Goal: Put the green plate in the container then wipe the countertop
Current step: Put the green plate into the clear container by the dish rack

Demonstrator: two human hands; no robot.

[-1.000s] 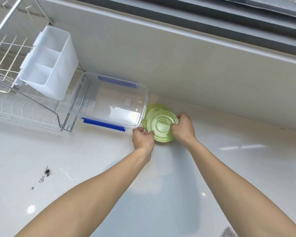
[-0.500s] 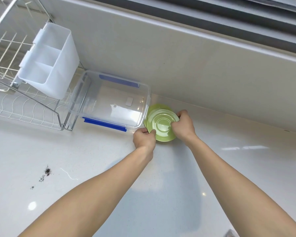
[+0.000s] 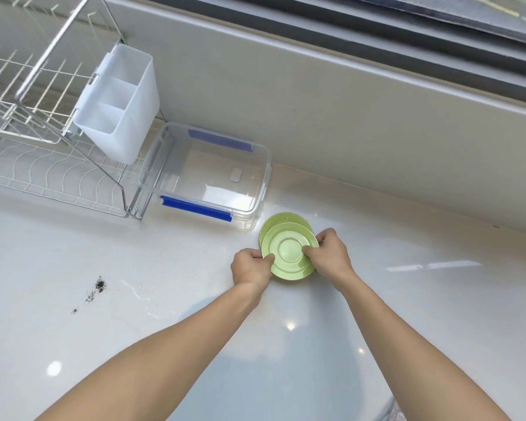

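Both hands, left hand [image 3: 251,267] and right hand [image 3: 328,253], grip the green plate [image 3: 289,253] at centre frame, now drawn back from the container [image 3: 205,177] it earlier overlapped; a second green plate [image 3: 281,219] shows beneath; the clear container, centre-left, holds nothing; dark crumbs [image 3: 99,285] dot the countertop [image 3: 407,299] at lower left.

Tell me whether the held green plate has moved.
Yes: the held green plate has come nearer the person, from beside the container's right wall to past its front corner.
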